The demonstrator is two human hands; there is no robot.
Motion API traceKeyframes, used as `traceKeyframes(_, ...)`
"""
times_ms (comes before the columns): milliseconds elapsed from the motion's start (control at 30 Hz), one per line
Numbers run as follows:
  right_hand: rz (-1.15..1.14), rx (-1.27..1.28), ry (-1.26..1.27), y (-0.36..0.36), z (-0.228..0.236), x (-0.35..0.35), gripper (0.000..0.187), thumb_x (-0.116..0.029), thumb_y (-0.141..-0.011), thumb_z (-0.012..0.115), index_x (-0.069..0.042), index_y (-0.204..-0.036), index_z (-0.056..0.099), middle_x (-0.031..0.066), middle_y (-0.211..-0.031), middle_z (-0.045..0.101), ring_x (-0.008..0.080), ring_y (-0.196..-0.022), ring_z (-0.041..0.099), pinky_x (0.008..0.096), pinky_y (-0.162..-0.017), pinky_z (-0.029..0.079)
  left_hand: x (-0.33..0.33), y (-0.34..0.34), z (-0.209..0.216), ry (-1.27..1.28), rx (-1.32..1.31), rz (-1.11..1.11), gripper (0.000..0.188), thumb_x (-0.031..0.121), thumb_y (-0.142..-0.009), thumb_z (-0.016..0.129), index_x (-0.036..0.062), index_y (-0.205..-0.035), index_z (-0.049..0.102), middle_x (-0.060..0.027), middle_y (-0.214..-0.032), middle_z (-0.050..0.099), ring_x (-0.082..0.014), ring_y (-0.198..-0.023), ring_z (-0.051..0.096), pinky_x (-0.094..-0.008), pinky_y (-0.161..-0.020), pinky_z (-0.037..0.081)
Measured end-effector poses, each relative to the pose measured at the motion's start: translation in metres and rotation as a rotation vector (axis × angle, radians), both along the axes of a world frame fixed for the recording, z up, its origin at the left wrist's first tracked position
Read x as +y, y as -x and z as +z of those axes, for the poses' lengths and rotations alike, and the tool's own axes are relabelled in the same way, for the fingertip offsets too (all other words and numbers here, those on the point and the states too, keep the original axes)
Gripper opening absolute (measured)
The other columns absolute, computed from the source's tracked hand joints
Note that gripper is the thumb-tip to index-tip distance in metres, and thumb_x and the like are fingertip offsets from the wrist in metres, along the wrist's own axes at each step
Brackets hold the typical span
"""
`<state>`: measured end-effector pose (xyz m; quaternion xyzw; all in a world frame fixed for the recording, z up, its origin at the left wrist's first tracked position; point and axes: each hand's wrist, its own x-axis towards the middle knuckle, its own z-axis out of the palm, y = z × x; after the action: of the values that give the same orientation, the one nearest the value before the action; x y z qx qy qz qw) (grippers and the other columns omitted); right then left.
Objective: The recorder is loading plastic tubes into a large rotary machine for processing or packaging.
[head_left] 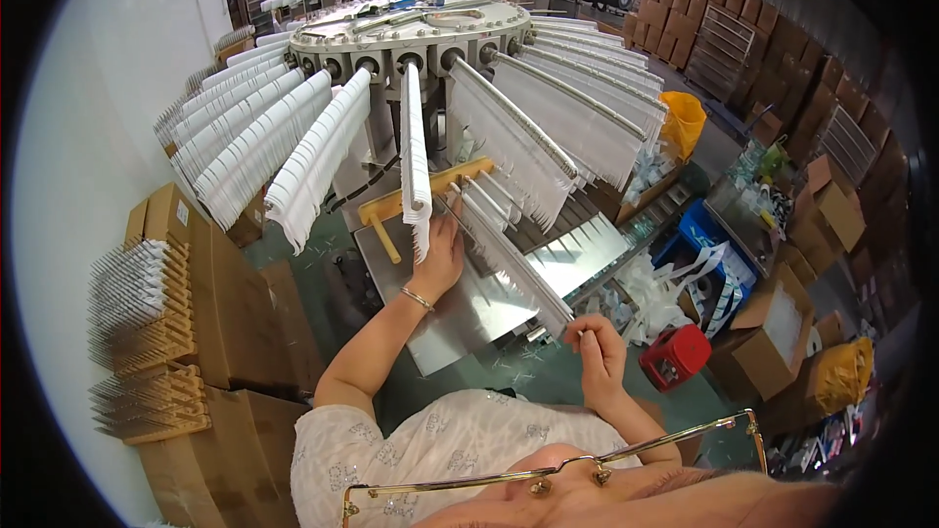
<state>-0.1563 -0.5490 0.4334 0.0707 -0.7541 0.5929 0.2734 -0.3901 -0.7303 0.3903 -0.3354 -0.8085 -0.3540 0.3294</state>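
Observation:
My right hand [599,354] is closed on the near end of a long, thin toothed metal bar [518,272], which slants away over a metal table [445,332]. At the bar's far end my left hand [442,252] seems closed on it, its fingers partly hidden behind a hanging row of white pieces [415,137]. A wooden rack with pegs [383,209] lies on the table just beyond my left hand. Above it stands a round metal carousel [411,34], whose radiating arms carry rows of thin white pieces; their kind I cannot make out.
Cardboard boxes [230,303] stand at the left, with spiky wooden racks [147,401] on them. To the right are a red container [675,357], a blue bin [699,230] with white scraps, and an open carton [768,332]. Carousel arms overhang both sides of the table.

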Motion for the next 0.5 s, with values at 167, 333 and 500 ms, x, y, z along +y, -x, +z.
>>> traceKeyframes(167, 0.048, 0.008, 0.077, -0.014, 0.0, 0.0, 0.017, -0.01, -0.091, 0.045, 0.002, -0.096, 0.057, 0.0068, -0.083, 0.056, 0.0112, -0.071, 0.049, 0.0238, -0.064, 0.04, 0.001, -0.021, -0.01, 0.05, -0.024, -0.043, 0.064, -0.003, -0.074, 0.049, 0.0004, -0.136, 0.035, -0.0166, -0.09, 0.054, -0.0345, -0.084, 0.052, -0.0425, -0.071, 0.042)
traceKeyframes(333, 0.091, 0.058, 0.074, -0.009, 0.008, -0.003, 0.019, -0.01, -0.091, 0.045, 0.003, -0.1, 0.056, 0.0078, -0.086, 0.057, 0.0115, -0.073, 0.051, 0.0239, -0.066, 0.041, -0.015, 0.004, -0.023, -0.488, -0.531, -0.264, 0.057, -0.001, -0.076, 0.047, -0.0025, -0.133, 0.038, -0.0061, -0.078, 0.05, -0.0175, -0.066, 0.047, -0.0272, -0.058, 0.038)
traceKeyframes(500, 0.099, -0.004, 0.055, 0.006, 0.016, -0.013, 0.026, -0.018, -0.094, 0.04, 0.003, -0.102, 0.055, 0.0069, -0.086, 0.059, 0.0119, -0.074, 0.051, 0.0256, -0.069, 0.042, -0.012, 0.052, -0.02, -0.936, -1.08, -0.547, 0.031, 0.006, -0.088, 0.043, 0.0006, -0.117, 0.05, -0.0002, -0.071, 0.048, -0.0094, -0.058, 0.044, -0.0207, -0.052, 0.034)
